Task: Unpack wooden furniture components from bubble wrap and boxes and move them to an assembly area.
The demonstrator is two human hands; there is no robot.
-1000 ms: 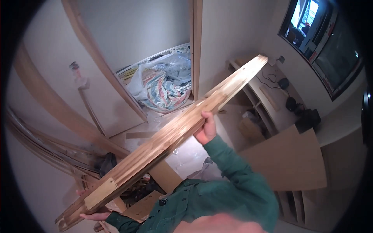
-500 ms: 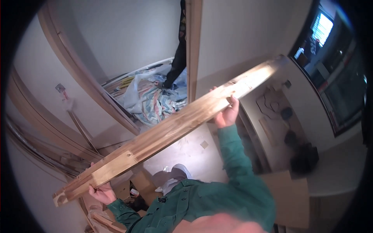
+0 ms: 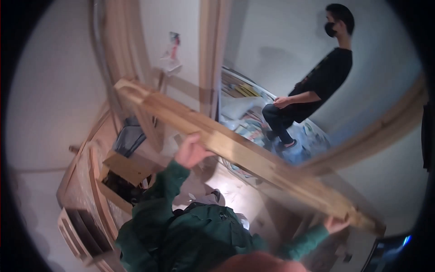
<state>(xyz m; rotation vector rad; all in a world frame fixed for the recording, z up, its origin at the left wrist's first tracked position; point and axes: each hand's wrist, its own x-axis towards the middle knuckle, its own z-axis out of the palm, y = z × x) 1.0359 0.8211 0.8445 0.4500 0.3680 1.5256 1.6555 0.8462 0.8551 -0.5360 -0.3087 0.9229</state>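
Observation:
A long wooden beam (image 3: 247,149), pale with smooth flat faces, slants across the view from the far left down to the near right. My left hand (image 3: 194,152) holds its near edge left of the middle, the thumb against the wood. Close to the beam's right end, my right hand (image 3: 336,224) grips the lower edge, its fingers partly behind the wood. Both arms wear green sleeves, and the beam hangs in front of my body, off the floor.
Beyond the beam, a person (image 3: 324,79) in dark clothes and a mask is in the doorway, by crumpled plastic sheeting (image 3: 249,129). A wooden door frame (image 3: 212,59) stands ahead. At left are an open cardboard box (image 3: 127,167) and wooden strips (image 3: 95,181).
My view has swung left. The beam has turned from rising toward the right to sloping down that way, still in both hands. The person in the doorway now shows much more fully.

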